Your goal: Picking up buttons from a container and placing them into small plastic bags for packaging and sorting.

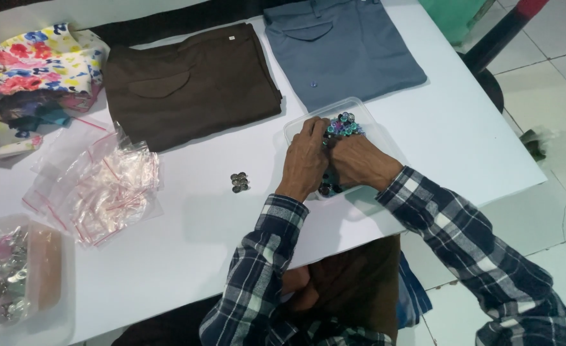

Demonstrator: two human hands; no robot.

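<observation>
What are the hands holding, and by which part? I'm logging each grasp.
It cannot be told. Both the left hand and right hand are in the clear container of small round buttons; their fingers are hidden.

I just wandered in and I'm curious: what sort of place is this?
Probably a small garment or tailoring workroom. Folded brown trousers and grey-blue trousers lie on a white table, and both hands sort through a clear tub of buttons, beside small zip bags.
</observation>
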